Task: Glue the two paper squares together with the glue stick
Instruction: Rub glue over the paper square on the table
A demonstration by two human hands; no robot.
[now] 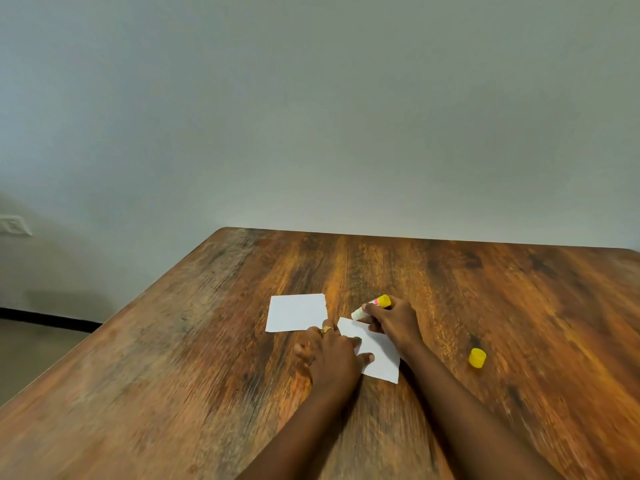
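While the right hand [393, 320] grips it, the 1 glue stick [371, 307] lies tilted low over the tabletop [173, 358], its long axis running from the yellow base, which points toward the far right corner, down to the white tip, which points toward the near left. That tip sits at the far corner of the nearer paper square [375, 351]; whether it touches the sheet is hard to tell. The fingers of this hand are curled closed around the barrel.

2 white paper squares are in view. The nearer one lies turned at an angle, roughly midway across the tabletop, with the left hand [330, 355] pressing on its left edge, fingers spread flat and thumb resting on the sheet. This hand is open and holds nothing; 1 gold ring [327, 329] shows on a finger. The second paper square [296, 312] lies flat just beyond the left hand, toward the far edge, its near right corner close to the first square; I cannot tell whether the 2 sheets touch.

1 yellow cap [477, 357] lies apart on the bare wood to the right of the right forearm, nearer the right edge.
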